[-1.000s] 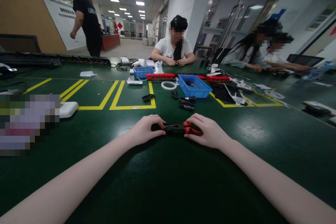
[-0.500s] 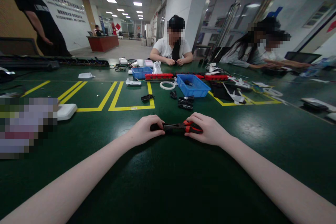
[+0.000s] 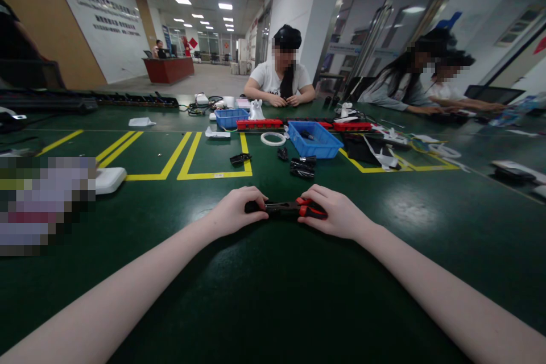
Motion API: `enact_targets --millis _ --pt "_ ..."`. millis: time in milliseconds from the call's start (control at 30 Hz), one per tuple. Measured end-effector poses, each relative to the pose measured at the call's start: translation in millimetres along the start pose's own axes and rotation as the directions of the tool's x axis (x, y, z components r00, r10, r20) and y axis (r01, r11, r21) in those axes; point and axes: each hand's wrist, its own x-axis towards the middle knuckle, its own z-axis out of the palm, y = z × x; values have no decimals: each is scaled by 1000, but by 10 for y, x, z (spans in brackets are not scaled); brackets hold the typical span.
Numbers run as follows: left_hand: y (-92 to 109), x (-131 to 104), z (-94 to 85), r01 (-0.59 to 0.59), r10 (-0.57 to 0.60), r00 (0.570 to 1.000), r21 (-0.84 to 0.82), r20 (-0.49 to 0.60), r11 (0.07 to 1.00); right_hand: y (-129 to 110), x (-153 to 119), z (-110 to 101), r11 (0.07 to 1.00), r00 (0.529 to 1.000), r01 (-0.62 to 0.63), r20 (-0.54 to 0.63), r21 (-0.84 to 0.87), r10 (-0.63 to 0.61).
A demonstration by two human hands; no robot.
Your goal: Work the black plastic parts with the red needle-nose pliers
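Observation:
My right hand (image 3: 335, 210) is closed around the red-and-black handles of a pair of long-nose pliers (image 3: 288, 205). The pliers lie level just above or on the green table, with their jaws toward the left. My left hand (image 3: 239, 206) pinches a small black piece (image 3: 254, 206) at the jaw tips. Fingers hide most of that piece, so its kind is unclear. Beyond my hands lie some glossy black wrapped bundles (image 3: 302, 168) and another dark bundle (image 3: 240, 158).
A blue bin (image 3: 314, 147) stands past the bundles, beside a roll of white tape (image 3: 273, 139). Behind are a smaller blue bin (image 3: 232, 119) and red strips (image 3: 259, 124). A white box-like device (image 3: 110, 181) sits left. A person (image 3: 281, 77) sits opposite; others sit at right.
The pliers and my right hand have shifted very slightly left. The standing person at far left has mostly moved out of view.

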Motion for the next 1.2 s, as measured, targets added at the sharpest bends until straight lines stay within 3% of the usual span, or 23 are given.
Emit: enact_targets --millis 1200 --pt "26 3 -17 19 -19 1000 1 15 1000 -9 1 -38 1000 1000 2 15 18 -2"
